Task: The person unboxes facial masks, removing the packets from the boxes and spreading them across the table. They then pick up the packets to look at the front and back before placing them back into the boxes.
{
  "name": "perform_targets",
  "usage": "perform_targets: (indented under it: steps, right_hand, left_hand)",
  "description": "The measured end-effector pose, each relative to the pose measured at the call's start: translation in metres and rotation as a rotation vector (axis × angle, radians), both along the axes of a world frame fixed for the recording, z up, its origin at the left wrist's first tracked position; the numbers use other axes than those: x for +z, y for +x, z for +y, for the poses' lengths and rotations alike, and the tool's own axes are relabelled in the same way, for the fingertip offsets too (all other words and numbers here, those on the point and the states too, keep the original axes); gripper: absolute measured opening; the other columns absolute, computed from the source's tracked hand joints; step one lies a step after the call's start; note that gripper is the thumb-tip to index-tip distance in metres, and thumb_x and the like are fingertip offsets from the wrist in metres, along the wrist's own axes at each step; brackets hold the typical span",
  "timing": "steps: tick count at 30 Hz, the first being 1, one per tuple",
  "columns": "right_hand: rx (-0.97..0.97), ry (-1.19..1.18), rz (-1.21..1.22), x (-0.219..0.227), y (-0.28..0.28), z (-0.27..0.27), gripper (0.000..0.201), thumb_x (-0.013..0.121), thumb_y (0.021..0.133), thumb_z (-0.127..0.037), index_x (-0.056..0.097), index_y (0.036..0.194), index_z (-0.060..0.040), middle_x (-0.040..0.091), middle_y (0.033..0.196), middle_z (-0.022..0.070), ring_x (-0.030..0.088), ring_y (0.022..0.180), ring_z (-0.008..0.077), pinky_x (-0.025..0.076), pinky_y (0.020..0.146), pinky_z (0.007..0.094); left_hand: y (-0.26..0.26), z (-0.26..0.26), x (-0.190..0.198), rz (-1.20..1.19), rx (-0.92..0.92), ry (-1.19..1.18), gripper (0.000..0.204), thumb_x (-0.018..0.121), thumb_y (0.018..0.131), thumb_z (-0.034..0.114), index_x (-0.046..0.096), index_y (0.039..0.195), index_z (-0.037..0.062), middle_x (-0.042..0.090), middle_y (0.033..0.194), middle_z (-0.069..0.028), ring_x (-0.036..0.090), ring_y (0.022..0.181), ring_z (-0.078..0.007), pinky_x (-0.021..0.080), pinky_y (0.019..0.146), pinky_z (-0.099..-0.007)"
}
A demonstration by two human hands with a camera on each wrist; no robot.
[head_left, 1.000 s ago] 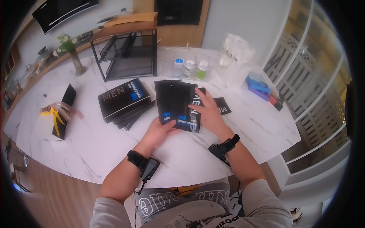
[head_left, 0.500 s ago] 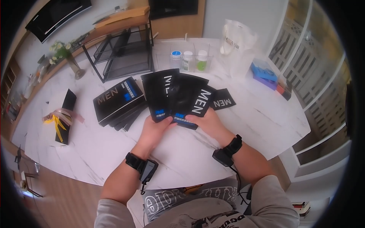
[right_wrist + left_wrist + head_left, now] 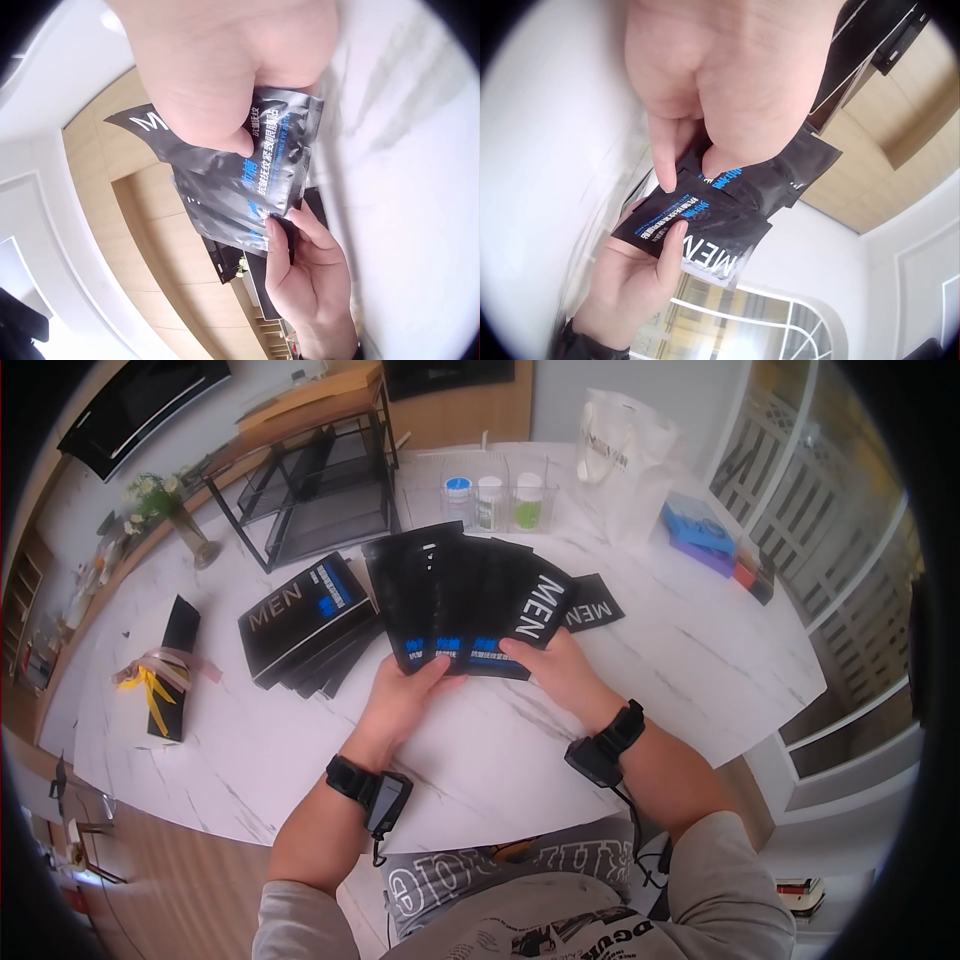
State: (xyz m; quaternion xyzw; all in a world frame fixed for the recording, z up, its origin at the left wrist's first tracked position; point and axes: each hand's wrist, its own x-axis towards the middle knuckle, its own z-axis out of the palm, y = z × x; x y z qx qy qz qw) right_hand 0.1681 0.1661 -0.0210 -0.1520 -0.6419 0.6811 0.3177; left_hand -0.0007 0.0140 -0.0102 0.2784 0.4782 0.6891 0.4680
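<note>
Both hands hold a fan of black packets (image 3: 470, 595) with white MEN lettering and blue print, above the table. The left hand (image 3: 405, 695) pinches the lower left corner, thumb on the front. On the lower right edge, the right hand (image 3: 560, 670) grips with its thumb across the front. In the left wrist view the packets (image 3: 705, 217) overlap between the two hands; the right wrist view shows their shiny surface (image 3: 232, 187) under the right thumb. Another MEN packet (image 3: 597, 603) lies on the table just beyond the right hand. Fingers behind the packets are mostly hidden.
A stack of black MEN boxes (image 3: 305, 615) stands left of the packets. Farther left is a ribboned box (image 3: 175, 670). Behind are a black mesh rack (image 3: 325, 525), a clear organizer with bottles (image 3: 490, 505) and a white bag (image 3: 625, 470). Blue and purple boxes (image 3: 697, 535) lie right.
The packets have spread from an overlapping bundle into a wider fan. The right hand has moved from their upper right side down to the lower edge; the left keeps its hold.
</note>
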Motion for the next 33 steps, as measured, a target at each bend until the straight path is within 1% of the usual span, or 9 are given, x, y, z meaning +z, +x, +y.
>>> perform_targets:
  steps: [7, 10, 13, 16, 19, 25, 28, 31, 33]
  right_hand:
    - [0.018, -0.082, 0.054, -0.0009, -0.0006, -0.0022, 0.027, 0.065, 0.093, -0.005, 0.062, 0.119, 0.0015, 0.066, 0.11, 0.0031, 0.059, 0.096, 0.01, 0.05, 0.084, 0.0279]
    - [0.039, -0.114, 0.003, -0.0024, 0.0001, -0.0003, 0.034, 0.06, 0.093, 0.002, 0.056, 0.127, 0.0009, 0.063, 0.118, 0.0057, 0.06, 0.107, 0.0139, 0.051, 0.093, 0.0304]
    - [-0.029, -0.036, 0.042, -0.0064, -0.0023, -0.0008, 0.027, 0.065, 0.093, -0.007, 0.062, 0.118, 0.0021, 0.068, 0.108, 0.005, 0.06, 0.096, 0.011, 0.051, 0.084, 0.029]
    - [-0.087, 0.083, -0.037, -0.004, 0.0004, 0.0002, 0.027, 0.067, 0.092, -0.009, 0.063, 0.116, 0.0025, 0.07, 0.106, 0.0067, 0.062, 0.095, 0.0123, 0.051, 0.084, 0.0298]
    - [-0.113, 0.094, -0.062, -0.0059, 0.0, 0.0017, 0.027, 0.067, 0.092, -0.01, 0.063, 0.115, 0.0026, 0.07, 0.106, 0.0076, 0.063, 0.094, 0.0132, 0.051, 0.084, 0.0302]
    - [-0.151, 0.081, -0.028, 0.0025, 0.0001, -0.0011, 0.027, 0.067, 0.091, -0.009, 0.063, 0.115, 0.0029, 0.07, 0.106, 0.0072, 0.063, 0.094, 0.0131, 0.051, 0.084, 0.0299]
    - [-0.153, 0.118, 0.018, 0.0032, -0.0004, -0.0021, 0.027, 0.068, 0.091, -0.01, 0.063, 0.115, 0.0029, 0.07, 0.105, 0.007, 0.063, 0.095, 0.0128, 0.051, 0.084, 0.0297]
    - [-0.103, 0.053, -0.071, 0.0017, 0.0021, 0.0, 0.028, 0.068, 0.091, -0.01, 0.063, 0.115, 0.0026, 0.07, 0.105, 0.0066, 0.062, 0.095, 0.0123, 0.051, 0.084, 0.0294]
    - [-0.124, 0.081, -0.053, -0.0013, -0.0005, -0.0008, 0.028, 0.068, 0.091, -0.011, 0.064, 0.115, 0.0022, 0.07, 0.104, 0.006, 0.062, 0.093, 0.012, 0.051, 0.083, 0.029]
  left_hand:
    - [0.0014, -0.001, 0.0033, -0.046, -0.004, 0.02, 0.022, 0.055, 0.097, -0.001, 0.059, 0.118, -0.0033, 0.066, 0.114, -0.0119, 0.067, 0.101, -0.0197, 0.061, 0.088, -0.0343]
    - [0.0008, -0.0011, 0.0022, -0.041, 0.002, 0.01, 0.022, 0.055, 0.097, -0.001, 0.059, 0.118, -0.003, 0.066, 0.113, -0.0113, 0.067, 0.1, -0.0188, 0.061, 0.088, -0.0337]
    - [0.0013, -0.0017, 0.0035, -0.017, 0.009, -0.009, 0.022, 0.057, 0.096, -0.002, 0.06, 0.118, -0.0024, 0.067, 0.112, -0.0104, 0.067, 0.099, -0.0178, 0.06, 0.088, -0.0326]
    - [0.0005, -0.0015, 0.0028, 0.016, 0.015, -0.028, 0.023, 0.058, 0.095, -0.002, 0.06, 0.118, -0.0015, 0.067, 0.112, -0.0097, 0.067, 0.099, -0.017, 0.06, 0.087, -0.0315]
    - [-0.0006, -0.0016, 0.001, 0.041, 0.025, -0.028, 0.023, 0.059, 0.095, -0.002, 0.06, 0.117, -0.0008, 0.067, 0.112, -0.0094, 0.067, 0.099, -0.0166, 0.06, 0.086, -0.031]
    - [0.0004, -0.0014, 0.0042, 0.02, 0.056, -0.003, 0.023, 0.06, 0.094, -0.003, 0.06, 0.117, -0.0005, 0.067, 0.111, -0.0099, 0.067, 0.098, -0.0176, 0.06, 0.085, -0.0314]
    - [-0.0004, -0.0011, 0.0027, 0.014, 0.058, 0.018, 0.023, 0.06, 0.094, -0.002, 0.059, 0.117, -0.0008, 0.067, 0.111, -0.0103, 0.068, 0.098, -0.0184, 0.061, 0.084, -0.0312]
    - [0.0004, -0.002, 0.0014, 0.016, 0.061, 0.013, 0.023, 0.059, 0.094, -0.003, 0.059, 0.117, -0.0011, 0.067, 0.11, -0.0105, 0.068, 0.097, -0.0187, 0.061, 0.084, -0.0311]
    - [0.0001, 0.0003, 0.0038, 0.015, 0.064, 0.01, 0.023, 0.058, 0.094, -0.003, 0.059, 0.117, -0.0013, 0.067, 0.11, -0.0106, 0.068, 0.097, -0.0189, 0.061, 0.084, -0.0315]
